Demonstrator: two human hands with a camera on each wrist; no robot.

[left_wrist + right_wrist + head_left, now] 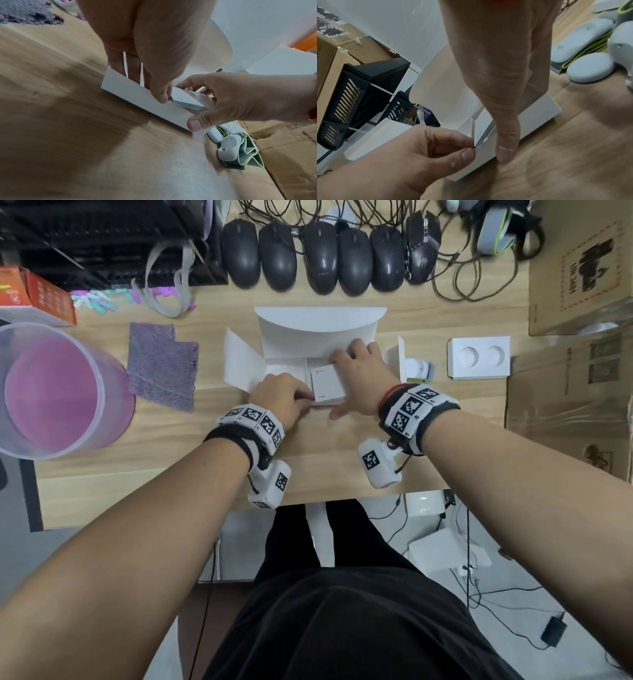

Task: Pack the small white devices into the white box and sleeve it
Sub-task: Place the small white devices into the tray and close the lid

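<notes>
Head view: white box (287, 369) lies open on the wooden desk (171, 467), flaps spread, a small white booklet (327, 385) sitting in its right compartment. White device (418, 368) just right of the box; insert tray (478, 357) with two round wells beyond it.

Left wrist view: left hand (154, 44) pinches the booklet's (187, 100) near corner.

Right wrist view: right hand (496, 65) clasps the box (537, 112), fingers inside, thumb on the front wall.
</notes>
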